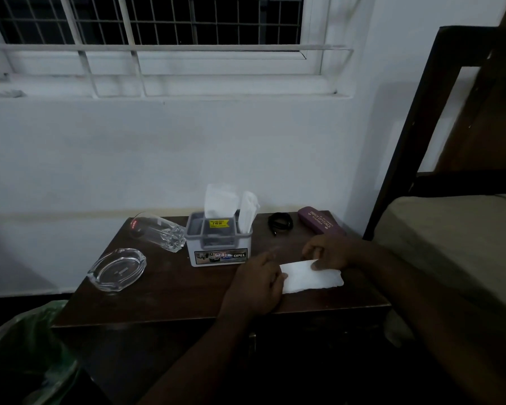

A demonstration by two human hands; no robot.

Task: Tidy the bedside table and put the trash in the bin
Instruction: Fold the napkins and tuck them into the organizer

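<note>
A white tissue [311, 276] lies flat on the dark wooden bedside table [170, 293], near its front right. My left hand [256, 283] presses on the tissue's left end, fingers curled over the edge. My right hand [329, 252] pinches the tissue's upper right edge. A grey tissue box [219, 244] with white tissues sticking up stands mid-table. A drinking glass [158, 230] lies on its side to the left of the box. In front of the glass sits a glass ashtray [117, 270].
A coiled black cable [280, 222] and a maroon spectacle case [319, 221] lie at the table's back right. A bin lined with a green bag [27, 355] stands at the lower left. A bed with a dark frame [450, 229] borders the right side.
</note>
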